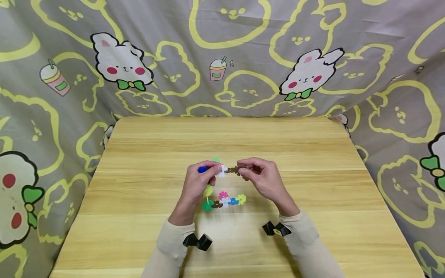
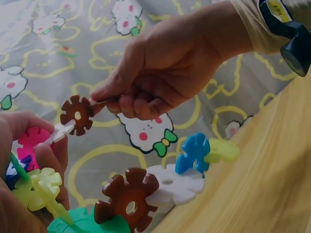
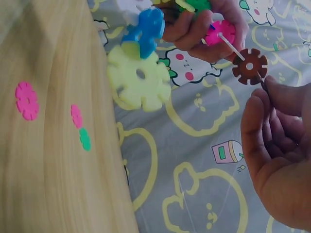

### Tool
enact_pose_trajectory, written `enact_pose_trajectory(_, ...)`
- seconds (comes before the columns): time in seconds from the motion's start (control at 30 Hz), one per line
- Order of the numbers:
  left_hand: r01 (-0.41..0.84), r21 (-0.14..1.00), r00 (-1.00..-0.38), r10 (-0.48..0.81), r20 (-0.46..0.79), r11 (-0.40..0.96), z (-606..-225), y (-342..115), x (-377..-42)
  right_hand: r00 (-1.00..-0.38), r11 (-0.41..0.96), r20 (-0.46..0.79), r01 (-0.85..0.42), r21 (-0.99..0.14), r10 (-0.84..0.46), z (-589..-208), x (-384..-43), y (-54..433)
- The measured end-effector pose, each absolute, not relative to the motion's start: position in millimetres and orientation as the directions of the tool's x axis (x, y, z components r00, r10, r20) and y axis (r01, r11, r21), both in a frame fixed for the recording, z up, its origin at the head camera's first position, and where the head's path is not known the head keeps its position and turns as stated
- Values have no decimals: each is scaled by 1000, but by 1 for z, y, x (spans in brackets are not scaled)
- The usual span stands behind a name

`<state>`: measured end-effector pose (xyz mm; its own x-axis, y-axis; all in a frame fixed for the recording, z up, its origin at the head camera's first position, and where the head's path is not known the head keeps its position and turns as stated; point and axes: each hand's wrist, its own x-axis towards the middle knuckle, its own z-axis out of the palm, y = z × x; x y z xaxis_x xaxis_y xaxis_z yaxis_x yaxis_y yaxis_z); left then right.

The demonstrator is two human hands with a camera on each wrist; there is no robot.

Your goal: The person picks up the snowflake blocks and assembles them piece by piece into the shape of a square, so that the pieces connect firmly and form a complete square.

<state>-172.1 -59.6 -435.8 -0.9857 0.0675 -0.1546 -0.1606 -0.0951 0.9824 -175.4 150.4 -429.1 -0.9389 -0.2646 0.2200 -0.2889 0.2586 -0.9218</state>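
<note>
My left hand (image 1: 199, 180) pinches a white notched building disc (image 1: 222, 170) in a linked chain of such discs. A blue disc (image 1: 203, 169) shows beside its fingers, and a pink disc (image 2: 35, 145) shows within the hand in the left wrist view. My right hand (image 1: 265, 178) pinches a dark brown disc (image 3: 264, 87), seen edge-on in the right wrist view. That piece joins another brown disc (image 2: 77, 115), which slots into the white one. Below the left hand, more linked discs show: yellow (image 1: 208, 190), green (image 1: 208, 205), brown (image 1: 217, 204), white (image 1: 225, 202), blue (image 1: 233, 201) and yellow (image 1: 241, 199).
The wooden table (image 1: 139, 231) extends around both hands, with a patterned curtain (image 1: 243, 58) behind and at the sides. Two pink discs (image 3: 27, 101) and a green disc (image 3: 85, 139) lie loose on the table in the right wrist view.
</note>
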Motion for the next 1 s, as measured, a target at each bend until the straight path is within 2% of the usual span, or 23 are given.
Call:
enact_pose_trajectory(0.27, -108, 990, -993, 54, -104, -87, -436, -54, -170, -943, 335, 286, -328, -883, -169, -428, -171, 145)
enact_pose_trajectory(0.53, -121, 987, -992, 55, -116, -105, -439, -52, -169, -945, 337, 281, -323, -884, -169, -404, -162, 137)
enact_pose_trajectory(0.73, -116, 993, -987, 106, -118, 27, -439, -56, -168, -920, 283, 340, -385, -879, -197, -416, -171, 143)
enact_pose_trajectory(0.9, 14, 991, -983, 186, -11, 135, -436, -66, -168, -885, 287, 400, -458, -841, -238, -417, -175, 145)
enact_pose_trajectory(1.0, 218, 943, -953, 265, 150, 252, -432, -69, -169, -847, 288, 455, -524, -802, -274, -414, -174, 144)
